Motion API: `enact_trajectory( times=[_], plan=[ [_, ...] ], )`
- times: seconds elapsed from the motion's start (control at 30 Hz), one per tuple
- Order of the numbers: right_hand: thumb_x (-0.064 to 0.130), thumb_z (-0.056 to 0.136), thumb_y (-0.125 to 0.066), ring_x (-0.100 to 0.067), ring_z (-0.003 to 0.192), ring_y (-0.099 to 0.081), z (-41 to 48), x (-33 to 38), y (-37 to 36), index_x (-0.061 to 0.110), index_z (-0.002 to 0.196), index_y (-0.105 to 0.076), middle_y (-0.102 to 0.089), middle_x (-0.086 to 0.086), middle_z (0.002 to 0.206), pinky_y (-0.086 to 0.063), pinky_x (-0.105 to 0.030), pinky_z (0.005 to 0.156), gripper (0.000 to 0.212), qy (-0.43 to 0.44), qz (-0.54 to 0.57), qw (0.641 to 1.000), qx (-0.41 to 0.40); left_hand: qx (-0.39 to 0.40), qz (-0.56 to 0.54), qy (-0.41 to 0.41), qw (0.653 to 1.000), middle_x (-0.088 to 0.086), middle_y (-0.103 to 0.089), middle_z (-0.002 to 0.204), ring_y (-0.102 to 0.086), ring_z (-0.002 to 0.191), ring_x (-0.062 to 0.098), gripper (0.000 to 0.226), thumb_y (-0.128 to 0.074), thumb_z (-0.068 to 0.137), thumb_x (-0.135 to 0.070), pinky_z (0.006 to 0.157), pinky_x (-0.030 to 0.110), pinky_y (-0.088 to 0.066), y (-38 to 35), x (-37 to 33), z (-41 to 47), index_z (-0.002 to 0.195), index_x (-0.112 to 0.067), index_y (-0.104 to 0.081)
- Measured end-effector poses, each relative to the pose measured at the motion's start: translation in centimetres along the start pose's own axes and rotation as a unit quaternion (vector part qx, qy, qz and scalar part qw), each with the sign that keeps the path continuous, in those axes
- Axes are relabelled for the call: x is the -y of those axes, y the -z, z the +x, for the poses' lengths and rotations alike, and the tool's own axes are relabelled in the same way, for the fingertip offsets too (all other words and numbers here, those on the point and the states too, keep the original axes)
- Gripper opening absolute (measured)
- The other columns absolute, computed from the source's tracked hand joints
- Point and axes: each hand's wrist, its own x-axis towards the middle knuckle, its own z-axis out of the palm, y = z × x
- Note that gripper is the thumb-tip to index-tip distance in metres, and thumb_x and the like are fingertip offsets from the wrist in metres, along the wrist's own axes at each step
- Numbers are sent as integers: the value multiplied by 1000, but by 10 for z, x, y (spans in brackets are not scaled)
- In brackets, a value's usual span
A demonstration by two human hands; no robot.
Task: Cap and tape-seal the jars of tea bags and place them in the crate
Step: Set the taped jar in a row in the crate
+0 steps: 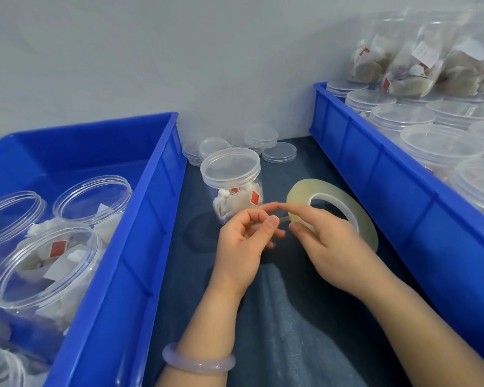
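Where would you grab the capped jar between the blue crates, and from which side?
Likely round the clear wall just under the lid, coming from the near right. The capped jar stands upright; the left crate is close on its left and loose lids lie behind it, so that side looks freest. The right hand holds the tape roll and the left hand pinches its end.
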Motion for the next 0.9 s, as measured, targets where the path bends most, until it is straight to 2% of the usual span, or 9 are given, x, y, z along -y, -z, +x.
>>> enact_trajectory(
  times=[0.1,0.2,0.37,0.5,0.6,0.63,0.7,0.77,0.9],
  plan=[
    [31,96,-50,6,70,-52,0,-3,-2,45,109,-57,-57,26,73,-35,-18,62,21,-1,4,999,-33,-41,38,-16,998,-11,-67,67,-56,54,1,12,-64,87,-4,54,14,-45,0,0,0,76,-9,-62],
    [35,92,-56,13,65,-49,0,-3,-4,43,92,-59,-50,42,69,-27,-14,53,8,-6,12,998,-54,-68,59,-25,996,-12,-59,55,-51,52,1,15,-69,84,-9,55,13,-45,0,-1,0,72,-16,-63],
    [37,91,-58,7,66,-51,9,5,-3,44,78,-54,-56,25,67,-31,-15,52,15,-6,25,997,-79,-92,88,-43,991,-12,-60,59,-51,53,2,17,-70,84,-10,57,13,-45,-5,-3,-3,72,-19,-62],
    [34,92,-58,-5,66,-54,39,20,21,44,74,-52,-60,9,75,-41,-19,60,22,7,20,998,-51,-211,109,-140,961,-17,-62,69,-56,61,2,16,-67,87,-17,61,15,-45,-4,-13,-2,76,-24,-59],
    [34,91,-60,-15,79,-57,64,31,43,37,80,-59,-64,1,86,-44,-25,71,12,35,2,999,-12,-297,175,-260,902,-19,-58,89,-56,87,11,13,-66,82,-31,76,21,-44,4,-26,9,87,-28,-54],
    [34,91,-60,-17,81,-57,70,33,47,36,82,-62,-64,0,87,-45,-26,73,9,44,-7,999,10,-300,201,-273,892,-15,-55,103,-53,99,15,23,-70,78,-32,84,22,-43,6,-25,14,95,-26,-55],
    [33,90,-62,-17,80,-58,79,36,47,34,83,-65,-65,1,87,-48,-30,76,8,58,-23,997,49,-259,209,-244,911,1,-46,127,-41,124,10,56,-82,65,-30,98,17,-36,9,-19,25,113,-22,-55],
    [33,90,-63,-13,74,-57,84,37,44,35,82,-65,-61,6,81,-46,-25,71,8,77,-35,994,74,-200,205,-212,934,3,-36,140,-30,134,1,82,-92,54,-27,102,8,-28,9,-11,34,121,-31,-46],
    [35,88,-65,-4,57,-49,92,32,44,38,76,-64,-53,8,69,-40,-14,56,12,95,-39,991,84,-202,192,-217,935,0,-47,131,-44,123,1,86,-92,49,-34,101,15,-36,12,5,48,116,-41,-39]
  ],
)
